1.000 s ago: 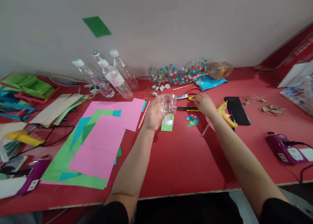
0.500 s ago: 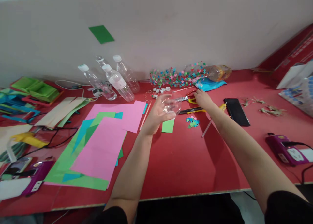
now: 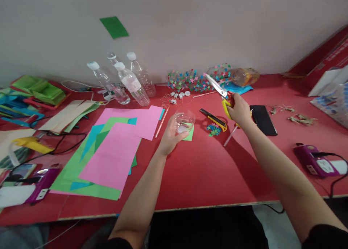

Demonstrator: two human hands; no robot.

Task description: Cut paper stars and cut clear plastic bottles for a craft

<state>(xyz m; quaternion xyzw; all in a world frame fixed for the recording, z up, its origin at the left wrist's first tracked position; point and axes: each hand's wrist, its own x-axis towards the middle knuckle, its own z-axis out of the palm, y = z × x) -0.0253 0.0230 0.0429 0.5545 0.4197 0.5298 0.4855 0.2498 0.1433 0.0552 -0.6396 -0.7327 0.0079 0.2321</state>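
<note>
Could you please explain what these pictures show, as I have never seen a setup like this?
There is no machine here: the hands belong to a person, and every picture comes from one camera worn on that person's head, looking forward and down. The left hand holds a clear, rounded plastic piece. The right hand holds scissors, their blades pointing towards the wall. On the red table lie coloured paper sheets to the left, with clear bottles behind them. Between and beyond the hands are a cutter knife and a small pile of paper stars. A black phone lies further right.
</note>
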